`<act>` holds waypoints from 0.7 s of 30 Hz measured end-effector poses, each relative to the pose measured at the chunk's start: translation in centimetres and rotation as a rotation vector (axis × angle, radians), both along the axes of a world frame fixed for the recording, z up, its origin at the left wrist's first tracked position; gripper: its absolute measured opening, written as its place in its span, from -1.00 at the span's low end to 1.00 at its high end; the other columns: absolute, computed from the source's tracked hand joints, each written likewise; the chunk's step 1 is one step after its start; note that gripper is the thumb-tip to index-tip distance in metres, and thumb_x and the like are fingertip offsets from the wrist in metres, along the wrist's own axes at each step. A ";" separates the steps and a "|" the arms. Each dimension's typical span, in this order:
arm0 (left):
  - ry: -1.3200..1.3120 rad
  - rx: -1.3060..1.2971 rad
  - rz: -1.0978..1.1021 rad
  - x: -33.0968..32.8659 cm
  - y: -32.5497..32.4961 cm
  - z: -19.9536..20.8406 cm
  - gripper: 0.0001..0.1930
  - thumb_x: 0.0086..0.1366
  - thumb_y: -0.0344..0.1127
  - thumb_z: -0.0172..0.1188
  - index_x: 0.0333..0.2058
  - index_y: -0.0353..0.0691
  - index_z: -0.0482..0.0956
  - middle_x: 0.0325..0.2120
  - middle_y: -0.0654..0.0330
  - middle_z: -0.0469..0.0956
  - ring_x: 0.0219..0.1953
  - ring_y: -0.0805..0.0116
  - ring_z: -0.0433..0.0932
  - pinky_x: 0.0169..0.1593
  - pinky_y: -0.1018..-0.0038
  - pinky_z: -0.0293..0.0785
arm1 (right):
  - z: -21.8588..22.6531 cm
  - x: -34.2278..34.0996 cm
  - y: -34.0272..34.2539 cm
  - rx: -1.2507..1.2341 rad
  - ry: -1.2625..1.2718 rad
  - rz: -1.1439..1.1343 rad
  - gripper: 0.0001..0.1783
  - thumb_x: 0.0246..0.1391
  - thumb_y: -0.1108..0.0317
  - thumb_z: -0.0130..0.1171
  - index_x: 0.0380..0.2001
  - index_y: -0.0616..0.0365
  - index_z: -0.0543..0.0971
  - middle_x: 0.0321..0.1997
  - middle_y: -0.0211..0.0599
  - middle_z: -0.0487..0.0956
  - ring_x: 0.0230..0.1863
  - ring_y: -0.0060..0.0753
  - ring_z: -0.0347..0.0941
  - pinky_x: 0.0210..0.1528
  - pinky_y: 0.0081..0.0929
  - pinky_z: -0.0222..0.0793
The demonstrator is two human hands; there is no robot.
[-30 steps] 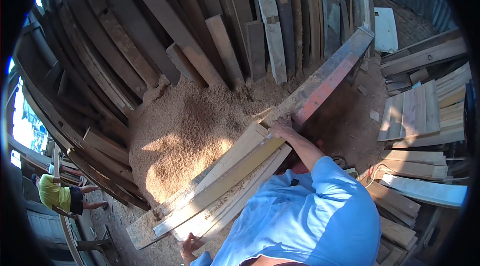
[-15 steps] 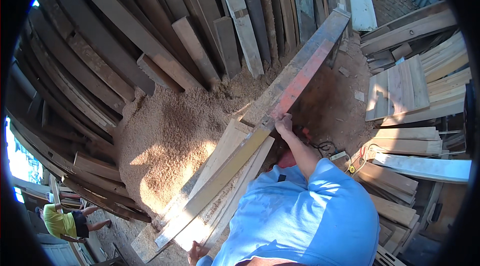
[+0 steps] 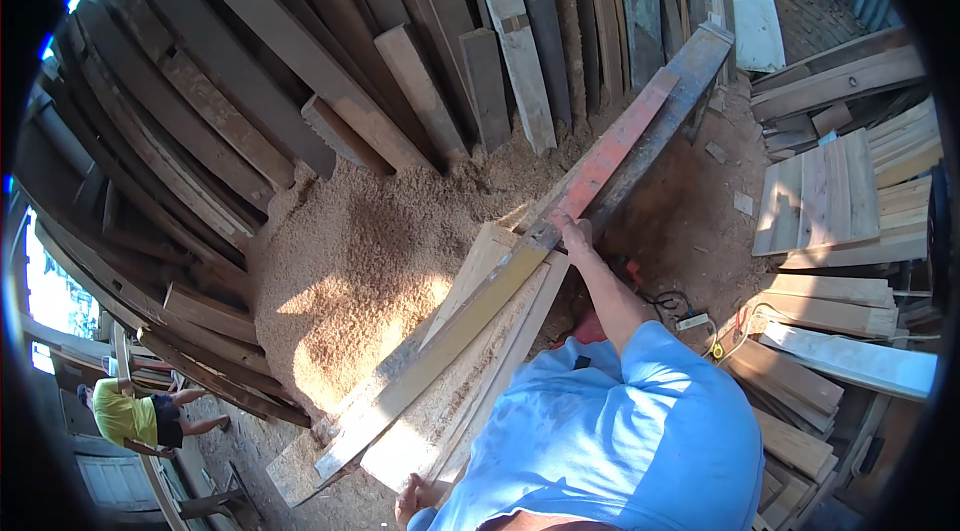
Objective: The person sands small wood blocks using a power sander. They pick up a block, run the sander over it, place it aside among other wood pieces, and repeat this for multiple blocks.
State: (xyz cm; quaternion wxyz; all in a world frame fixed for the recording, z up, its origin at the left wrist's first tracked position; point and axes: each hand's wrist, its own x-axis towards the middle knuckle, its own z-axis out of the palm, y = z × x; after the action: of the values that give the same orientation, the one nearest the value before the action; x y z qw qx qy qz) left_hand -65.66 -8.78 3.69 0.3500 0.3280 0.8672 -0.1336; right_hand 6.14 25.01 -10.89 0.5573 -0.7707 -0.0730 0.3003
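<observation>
Painted plank runs diagonally, long axis roughly 1 o'clock to half past 7 through the right hand; right is the nearer hand, touching the plank's near edge about mid-length. Fingers look curled there, but can't tell if it truly grips. Left hand sits low, partly hidden by the sleeve, just beside the lower end of a pale board; contact and grip can't be told. From it, the plank lies toward 11 o'clock, slightly apart. Plank is long, straight, narrow: worn red paint on the upper stretch, dull yellow below, whitish at the sunlit lower end. Upper stretch lies along a dark beam, scuffed and squared, reaching farther toward 1 o'clock. Pale board is flat, rough, dusted with chips. Loose, grainy sawdust heap at 9 o'clock; weathered upright planks at 11; stacked light boards, smoother, at 3; co-worker in yellow shirt at 8.
</observation>
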 end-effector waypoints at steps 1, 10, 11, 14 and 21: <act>-0.016 -0.007 0.074 0.0 -1.6 2.2 -0.22 0.24 0.53 0.06 -0.19 -0.17 0.77 -0.25 0.11 0.73 -0.25 0.41 0.65 -0.12 0.35 0.51 | 0.8 -3.1 0.4 -0.003 0.050 0.084 -0.52 0.20 -0.07 0.27 -0.55 0.07 0.42 -0.61 -0.51 0.33 -0.61 -0.56 0.23 -0.59 -0.38 0.17; -0.358 -0.031 0.374 3.8 -7.5 0.4 -0.38 0.26 0.35 0.21 -0.33 -0.22 0.71 -0.43 0.09 0.66 -0.41 0.33 0.62 -0.26 0.33 0.56 | 2.6 -3.2 -2.7 0.057 0.088 0.146 -0.63 0.21 0.11 0.23 -0.58 -0.02 0.38 -0.65 -0.58 0.27 -0.69 -0.58 0.21 -0.65 -0.47 0.15; -0.420 -0.010 0.444 3.5 -9.0 -1.1 -0.39 0.26 0.33 0.23 -0.36 -0.23 0.71 -0.46 0.10 0.64 -0.44 0.32 0.61 -0.29 0.33 0.57 | 3.2 -3.5 -3.2 0.055 0.132 0.202 -0.66 0.20 0.14 0.22 -0.58 -0.01 0.40 -0.65 -0.57 0.29 -0.68 -0.56 0.22 -0.64 -0.46 0.16; -0.728 0.141 0.705 3.0 -12.7 -5.4 -0.44 0.25 0.25 0.30 -0.44 -0.25 0.68 -0.56 0.12 0.60 -0.53 0.31 0.59 -0.38 0.34 0.59 | 2.6 -2.4 -4.8 -0.038 -0.124 0.441 -0.72 0.20 0.20 0.19 -0.55 0.01 0.45 -0.64 -0.52 0.36 -0.69 -0.53 0.25 -0.62 -0.42 0.19; -1.071 0.650 1.192 8.6 -15.4 -5.6 -0.62 0.29 0.17 0.31 -0.24 -0.01 0.61 -0.55 0.29 0.57 -0.58 0.32 0.55 -0.48 0.34 0.51 | 5.3 -7.5 -13.2 -0.439 0.308 0.933 -0.77 0.29 0.18 0.10 -0.35 0.09 0.53 -0.49 -0.44 0.51 -0.65 -0.64 0.34 -0.70 -0.63 0.17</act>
State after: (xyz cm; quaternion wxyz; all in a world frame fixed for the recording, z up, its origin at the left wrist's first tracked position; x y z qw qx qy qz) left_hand -57.10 -24.20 -1.89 0.6122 -0.0790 0.6080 0.4993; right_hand -1.41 11.82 -5.60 0.1945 -0.7019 -0.2606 0.6337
